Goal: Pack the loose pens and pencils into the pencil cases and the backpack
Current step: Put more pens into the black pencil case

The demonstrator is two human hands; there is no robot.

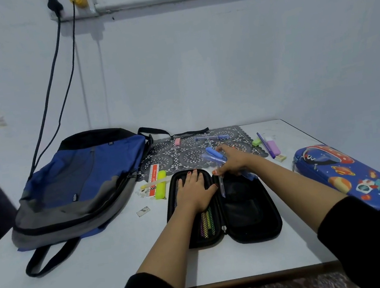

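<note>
A black pencil case (252,210) lies unzipped and spread flat in the middle of the white table (104,269). Coloured pencils (207,223) sit behind the mesh of its left half. My left hand (195,188) presses flat on that half, fingers straight. Over the case's top right my right hand (233,162) grips a bunch of blue pens (214,156), blurred by motion. A blue and grey backpack (81,185) lies zipped at the left. At the right is a closed blue space-print pencil case (353,174).
On a dark lace mat (185,154) behind the case lie a pink eraser (177,141) and a blue pen (212,137). A yellow highlighter (161,184) and ruler (153,180) lie left. A purple pen (265,145), purple highlighter (273,146) and erasers lie right.
</note>
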